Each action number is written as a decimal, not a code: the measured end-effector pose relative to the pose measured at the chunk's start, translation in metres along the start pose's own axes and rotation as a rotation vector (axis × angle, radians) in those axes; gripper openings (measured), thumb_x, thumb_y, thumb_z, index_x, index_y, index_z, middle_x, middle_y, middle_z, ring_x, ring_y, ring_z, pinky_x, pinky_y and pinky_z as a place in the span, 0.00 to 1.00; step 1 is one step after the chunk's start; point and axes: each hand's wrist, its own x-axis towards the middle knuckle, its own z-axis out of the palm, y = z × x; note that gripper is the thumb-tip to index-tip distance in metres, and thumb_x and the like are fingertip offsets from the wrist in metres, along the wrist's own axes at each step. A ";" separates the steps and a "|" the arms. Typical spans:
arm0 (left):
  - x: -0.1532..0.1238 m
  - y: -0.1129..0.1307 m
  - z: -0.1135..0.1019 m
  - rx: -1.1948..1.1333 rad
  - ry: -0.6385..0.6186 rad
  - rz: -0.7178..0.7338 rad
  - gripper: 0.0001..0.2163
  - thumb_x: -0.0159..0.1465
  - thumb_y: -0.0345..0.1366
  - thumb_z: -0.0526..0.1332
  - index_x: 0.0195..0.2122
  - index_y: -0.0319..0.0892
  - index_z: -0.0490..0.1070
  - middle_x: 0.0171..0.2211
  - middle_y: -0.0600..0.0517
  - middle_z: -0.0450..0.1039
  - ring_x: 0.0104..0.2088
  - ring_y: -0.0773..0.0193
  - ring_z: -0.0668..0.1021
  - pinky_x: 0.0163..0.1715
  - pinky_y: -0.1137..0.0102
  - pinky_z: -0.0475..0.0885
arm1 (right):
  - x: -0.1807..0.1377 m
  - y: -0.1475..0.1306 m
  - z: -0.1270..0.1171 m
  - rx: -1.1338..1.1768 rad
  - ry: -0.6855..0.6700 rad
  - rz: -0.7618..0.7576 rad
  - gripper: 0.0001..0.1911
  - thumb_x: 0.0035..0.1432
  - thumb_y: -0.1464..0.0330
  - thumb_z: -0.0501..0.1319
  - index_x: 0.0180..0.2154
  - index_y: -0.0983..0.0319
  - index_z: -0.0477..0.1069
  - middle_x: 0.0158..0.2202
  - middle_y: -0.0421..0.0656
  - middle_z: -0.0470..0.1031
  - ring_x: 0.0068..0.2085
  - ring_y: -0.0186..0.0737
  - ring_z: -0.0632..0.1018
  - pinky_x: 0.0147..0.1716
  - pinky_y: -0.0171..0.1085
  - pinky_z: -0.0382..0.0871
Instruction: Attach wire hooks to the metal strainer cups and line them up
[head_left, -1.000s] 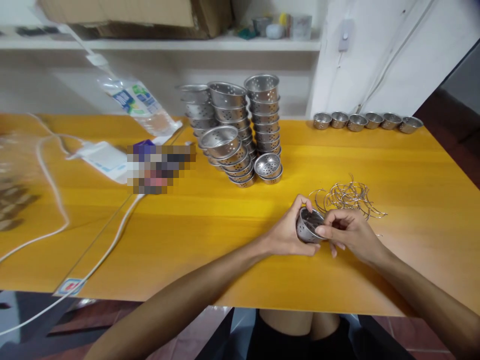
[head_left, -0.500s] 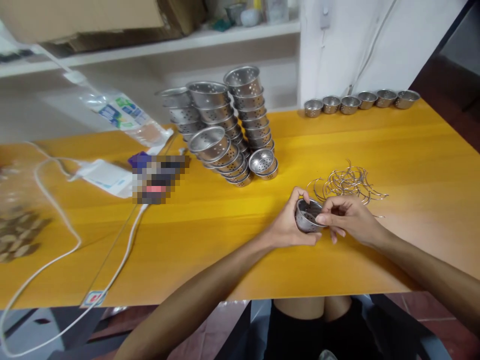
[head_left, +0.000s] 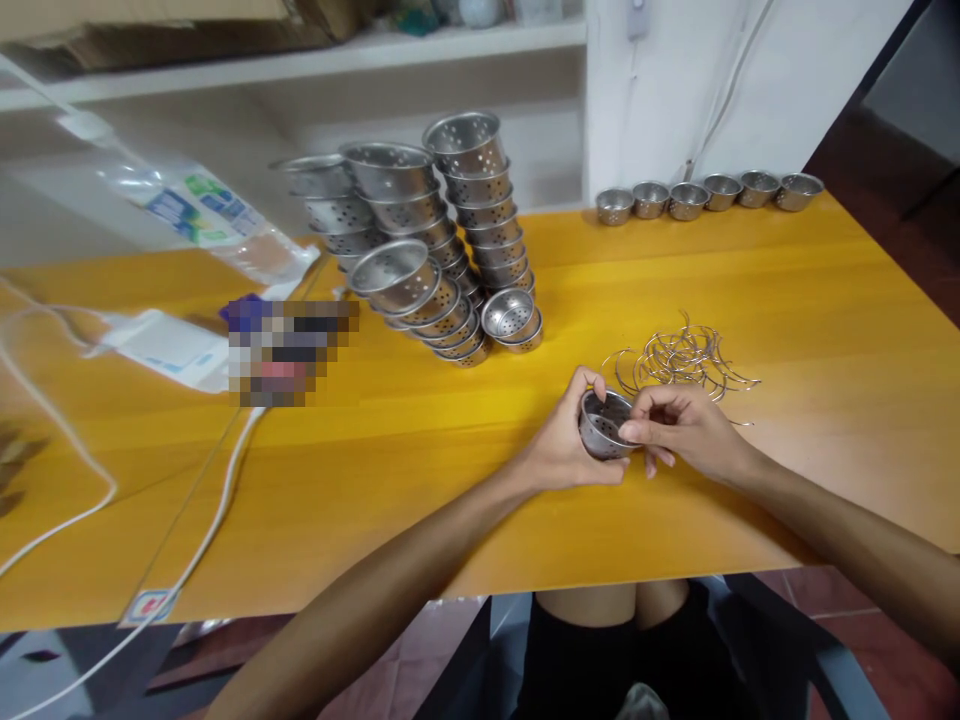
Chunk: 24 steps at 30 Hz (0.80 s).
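Note:
A small perforated metal cup (head_left: 606, 425) is tilted in my left hand (head_left: 566, 440), whose thumb and fingers wrap round its side. At the cup's right rim, my right hand (head_left: 679, 430) pinches with thumb and forefinger. Whatever sits in that pinch is hidden; the other fingers curl beneath. Just behind my hands lies a tangled heap of thin curved metal wires (head_left: 679, 358). Several tall stacks of like perforated cups (head_left: 480, 200) stand to the left, with a short stack (head_left: 511, 318) in front.
Along the wall at the back right runs a row of perforated cups (head_left: 688, 202). On the left are a clear plastic bottle (head_left: 217, 215), a white box (head_left: 169, 348), a blurred-out item (head_left: 292, 350) and a white cable (head_left: 232, 470). The yellow table's (head_left: 420, 540) front edge is close to my lap.
The view has shifted slightly, so the table's things appear a little further left and higher. Both hands keep their grip on the cup and at its rim, with hardly any movement.

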 end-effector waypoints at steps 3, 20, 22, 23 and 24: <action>-0.001 0.000 -0.001 0.008 0.014 0.007 0.32 0.51 0.29 0.74 0.44 0.49 0.50 0.34 0.61 0.69 0.25 0.75 0.70 0.24 0.78 0.65 | 0.000 0.001 0.000 -0.003 -0.004 -0.005 0.23 0.55 0.52 0.79 0.29 0.59 0.73 0.15 0.31 0.67 0.17 0.30 0.72 0.23 0.33 0.77; 0.006 -0.014 0.000 0.632 0.241 0.604 0.31 0.63 0.39 0.75 0.61 0.48 0.59 0.59 0.42 0.65 0.63 0.45 0.73 0.61 0.48 0.73 | 0.002 0.011 -0.011 -0.229 0.303 -0.119 0.20 0.57 0.55 0.77 0.43 0.57 0.77 0.31 0.40 0.80 0.24 0.37 0.77 0.23 0.36 0.74; 0.007 -0.013 -0.003 0.689 0.259 0.599 0.37 0.63 0.40 0.75 0.67 0.49 0.56 0.63 0.39 0.61 0.66 0.42 0.70 0.60 0.47 0.74 | 0.011 0.012 -0.021 -0.283 0.404 -0.175 0.19 0.57 0.54 0.76 0.42 0.59 0.79 0.31 0.41 0.81 0.25 0.37 0.78 0.24 0.36 0.75; 0.008 -0.013 -0.005 0.688 0.276 0.581 0.39 0.64 0.40 0.75 0.70 0.49 0.53 0.65 0.38 0.58 0.66 0.42 0.70 0.58 0.49 0.76 | 0.020 0.010 -0.029 -0.277 0.474 -0.210 0.18 0.57 0.55 0.77 0.42 0.59 0.80 0.34 0.42 0.82 0.27 0.38 0.79 0.25 0.36 0.77; 0.009 -0.013 -0.006 0.676 0.295 0.556 0.40 0.65 0.40 0.73 0.72 0.49 0.51 0.66 0.37 0.56 0.64 0.43 0.72 0.55 0.51 0.77 | 0.033 0.006 -0.037 -0.246 0.539 -0.227 0.18 0.56 0.56 0.78 0.42 0.60 0.80 0.38 0.44 0.83 0.29 0.38 0.81 0.27 0.36 0.79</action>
